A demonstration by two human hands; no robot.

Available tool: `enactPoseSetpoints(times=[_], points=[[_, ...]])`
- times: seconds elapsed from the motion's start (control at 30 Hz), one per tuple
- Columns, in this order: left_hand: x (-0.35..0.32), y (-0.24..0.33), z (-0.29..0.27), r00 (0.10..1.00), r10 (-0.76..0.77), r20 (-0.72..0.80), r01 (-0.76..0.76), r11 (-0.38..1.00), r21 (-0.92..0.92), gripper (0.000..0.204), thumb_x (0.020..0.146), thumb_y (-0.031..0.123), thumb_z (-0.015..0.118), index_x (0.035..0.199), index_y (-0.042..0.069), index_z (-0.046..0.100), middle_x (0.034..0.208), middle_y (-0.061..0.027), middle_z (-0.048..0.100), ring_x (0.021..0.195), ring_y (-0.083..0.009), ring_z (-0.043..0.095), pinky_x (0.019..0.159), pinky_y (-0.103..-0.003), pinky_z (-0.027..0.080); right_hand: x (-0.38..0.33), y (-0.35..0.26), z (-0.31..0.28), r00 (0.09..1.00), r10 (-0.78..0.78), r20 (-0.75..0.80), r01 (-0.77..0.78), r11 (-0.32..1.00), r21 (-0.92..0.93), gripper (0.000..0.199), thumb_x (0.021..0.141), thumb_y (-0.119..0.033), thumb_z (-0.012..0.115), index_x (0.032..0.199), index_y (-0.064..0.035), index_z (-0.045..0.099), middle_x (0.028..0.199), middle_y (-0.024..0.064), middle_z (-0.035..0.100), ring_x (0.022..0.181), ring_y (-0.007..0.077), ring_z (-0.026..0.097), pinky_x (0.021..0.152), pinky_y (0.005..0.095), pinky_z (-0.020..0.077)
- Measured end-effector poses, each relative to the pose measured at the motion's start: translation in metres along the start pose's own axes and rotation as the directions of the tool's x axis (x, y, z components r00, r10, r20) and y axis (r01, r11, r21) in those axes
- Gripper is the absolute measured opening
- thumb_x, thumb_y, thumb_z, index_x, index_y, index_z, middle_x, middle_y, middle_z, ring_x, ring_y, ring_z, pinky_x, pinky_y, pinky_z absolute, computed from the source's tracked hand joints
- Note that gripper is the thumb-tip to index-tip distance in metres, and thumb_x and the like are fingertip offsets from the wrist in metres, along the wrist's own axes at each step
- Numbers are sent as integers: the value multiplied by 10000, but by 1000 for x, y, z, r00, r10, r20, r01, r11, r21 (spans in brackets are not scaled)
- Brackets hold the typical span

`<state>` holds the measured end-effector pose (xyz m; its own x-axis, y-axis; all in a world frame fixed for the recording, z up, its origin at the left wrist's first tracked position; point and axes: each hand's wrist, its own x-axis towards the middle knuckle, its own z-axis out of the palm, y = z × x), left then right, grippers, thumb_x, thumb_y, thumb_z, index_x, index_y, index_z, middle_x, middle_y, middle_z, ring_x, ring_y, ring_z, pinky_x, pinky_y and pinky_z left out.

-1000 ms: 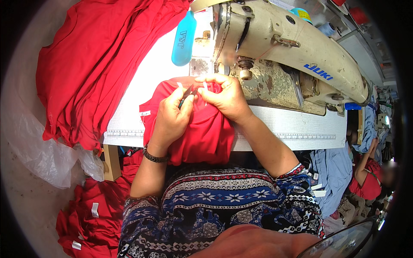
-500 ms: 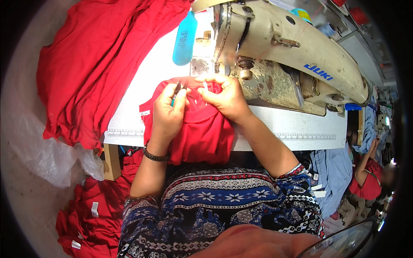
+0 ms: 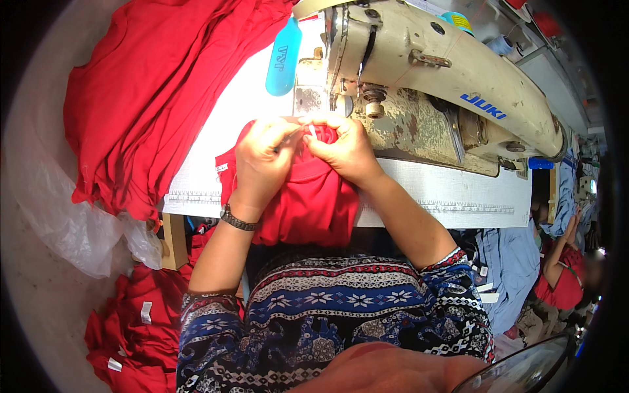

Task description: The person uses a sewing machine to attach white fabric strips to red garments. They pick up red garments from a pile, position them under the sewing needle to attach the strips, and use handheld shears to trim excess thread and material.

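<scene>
A red knit garment [image 3: 318, 203] lies bunched at the table's front edge, its neckline-like opening towards the sewing machine. My right hand [image 3: 344, 147] is closed, pinching the far edge of this garment beside a small white label [image 3: 312, 132]. Over the garment's left part, my left hand [image 3: 265, 154] is closed too, its fingertips almost meeting the right hand's. The small thread snips seen in it a moment ago are now hidden by the fingers. A dark watch [image 3: 239, 219] circles my left wrist.
The cream sewing machine [image 3: 432, 52] stands behind and right of my hands. A blue paddle-shaped piece [image 3: 283, 62] hangs beside it. Red cloth [image 3: 151, 98] is heaped at left over clear plastic [image 3: 78, 223]. A ruler strip [image 3: 445, 207] runs along the table. Another person [image 3: 560, 278] works at far right.
My left hand has turned and moved right, bringing its fingertips up to the right hand. The snips' dark blades have gone out of sight. The right hand stays on the garment's edge.
</scene>
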<state>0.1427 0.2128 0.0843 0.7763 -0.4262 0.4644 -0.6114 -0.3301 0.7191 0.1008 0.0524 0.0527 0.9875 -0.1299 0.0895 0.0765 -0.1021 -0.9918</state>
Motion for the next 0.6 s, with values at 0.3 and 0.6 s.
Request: enactPoseSetpoints(times=[0.3, 0.6], points=[[-6, -5, 2, 996, 86, 33, -86, 996, 13, 94, 793, -57, 656, 856, -6, 610, 801, -117, 586, 708, -245, 572, 627, -325, 467, 0, 11, 5, 986, -142, -85, 133, 986, -103, 266, 769, -87, 701, 1024, -15, 681, 907, 116, 701, 815, 150, 656, 765, 286, 513], [-11, -24, -9, 996, -53, 73, 45, 994, 101, 56, 848, 24, 620, 870, -18, 590, 810, -141, 573, 749, -295, 566, 689, -356, 456, 0, 3, 2, 994, -106, -38, 104, 994, -39, 256, 786, -83, 698, 1035, -26, 694, 908, 107, 703, 830, 134, 654, 780, 273, 508]])
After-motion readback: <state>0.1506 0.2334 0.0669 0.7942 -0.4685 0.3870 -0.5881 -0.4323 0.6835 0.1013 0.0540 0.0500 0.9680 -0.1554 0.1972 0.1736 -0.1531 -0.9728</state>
